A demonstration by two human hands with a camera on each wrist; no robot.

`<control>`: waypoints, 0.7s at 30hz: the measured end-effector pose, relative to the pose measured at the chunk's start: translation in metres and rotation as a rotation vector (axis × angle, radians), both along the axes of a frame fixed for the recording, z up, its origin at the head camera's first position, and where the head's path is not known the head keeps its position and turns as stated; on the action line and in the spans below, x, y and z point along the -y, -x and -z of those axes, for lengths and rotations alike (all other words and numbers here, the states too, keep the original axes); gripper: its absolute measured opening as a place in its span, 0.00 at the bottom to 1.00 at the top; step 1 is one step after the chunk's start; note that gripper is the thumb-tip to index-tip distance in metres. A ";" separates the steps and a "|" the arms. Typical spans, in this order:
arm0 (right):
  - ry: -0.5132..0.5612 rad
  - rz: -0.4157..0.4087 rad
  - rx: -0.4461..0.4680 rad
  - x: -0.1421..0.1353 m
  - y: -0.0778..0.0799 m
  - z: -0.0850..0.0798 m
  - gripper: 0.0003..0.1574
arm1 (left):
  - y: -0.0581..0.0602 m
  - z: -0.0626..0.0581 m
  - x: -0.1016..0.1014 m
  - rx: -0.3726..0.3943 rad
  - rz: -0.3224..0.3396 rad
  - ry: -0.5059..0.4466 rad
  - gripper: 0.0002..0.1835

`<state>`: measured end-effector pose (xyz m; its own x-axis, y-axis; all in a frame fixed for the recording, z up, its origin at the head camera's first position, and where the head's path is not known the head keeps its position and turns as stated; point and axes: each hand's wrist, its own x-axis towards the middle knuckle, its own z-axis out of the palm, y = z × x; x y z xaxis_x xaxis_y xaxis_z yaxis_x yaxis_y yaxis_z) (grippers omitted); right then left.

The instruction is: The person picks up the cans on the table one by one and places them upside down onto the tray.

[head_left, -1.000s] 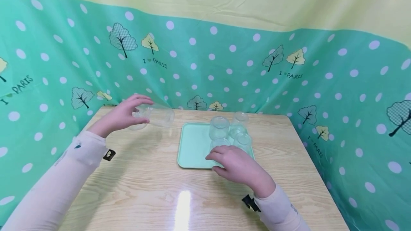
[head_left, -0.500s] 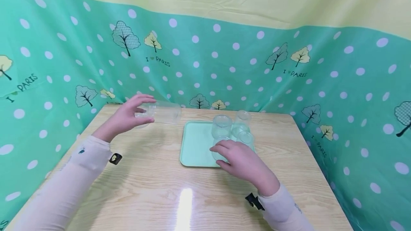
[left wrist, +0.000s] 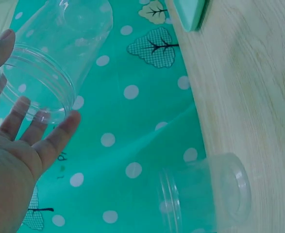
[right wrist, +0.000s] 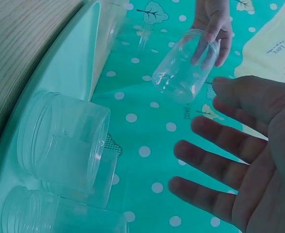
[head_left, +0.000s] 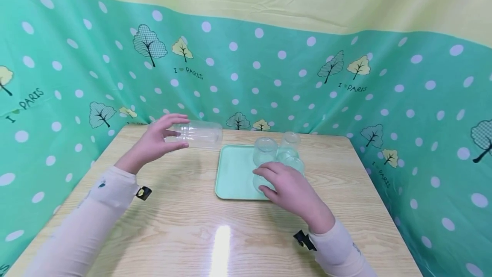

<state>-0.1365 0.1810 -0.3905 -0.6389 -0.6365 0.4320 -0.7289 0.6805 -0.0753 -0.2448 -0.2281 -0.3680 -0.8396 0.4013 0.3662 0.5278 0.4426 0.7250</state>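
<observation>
My left hand grips a clear plastic jar around its threaded mouth, with the jar lying sideways in the air left of the green tray. The left wrist view has thumb and fingers about that threaded rim. My right hand is over the tray's near right part, its fingers spread and holding nothing in the right wrist view. Just beyond its fingertips a clear jar is partly hidden. Several clear jars, such as this wide one, stand mouth down on the right side of the tray.
Another clear jar stands upright on the table at the back left, mostly hidden behind my left hand in the head view. A polka-dot green cloth hangs along the wooden table's back and sides.
My left hand has moved a little to the right, carrying the jar closer to the tray. The right hand stays over the tray almost unmoved. The head view has shifted slightly.
</observation>
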 end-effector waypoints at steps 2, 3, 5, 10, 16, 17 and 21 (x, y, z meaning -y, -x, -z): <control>0.023 0.007 -0.008 -0.001 0.001 0.000 0.26 | 0.000 0.001 -0.002 -0.008 -0.001 -0.011 0.36; 0.034 0.010 -0.010 -0.001 0.002 0.000 0.26 | 0.000 0.001 -0.003 -0.007 -0.002 -0.018 0.36; 0.060 0.011 -0.017 -0.002 0.002 0.000 0.27 | 0.000 0.002 -0.005 -0.009 -0.001 -0.034 0.35; 0.111 0.033 -0.016 -0.004 0.004 -0.001 0.29 | -0.004 0.003 -0.010 -0.014 0.008 -0.078 0.35; 0.180 0.070 0.020 -0.006 0.004 -0.002 0.33 | -0.015 0.000 -0.020 -0.026 0.041 -0.124 0.35; 0.194 0.072 0.021 -0.005 0.003 -0.002 0.34 | -0.017 0.000 -0.022 -0.032 0.047 -0.129 0.35; 0.235 0.078 0.015 -0.005 0.004 -0.003 0.38 | -0.024 -0.001 -0.028 -0.052 0.076 -0.147 0.35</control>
<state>-0.1403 0.1858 -0.3877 -0.6897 -0.4681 0.5524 -0.6722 0.6975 -0.2481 -0.2212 -0.1998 -0.3674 -0.7872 0.4018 0.4678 0.5942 0.2911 0.7498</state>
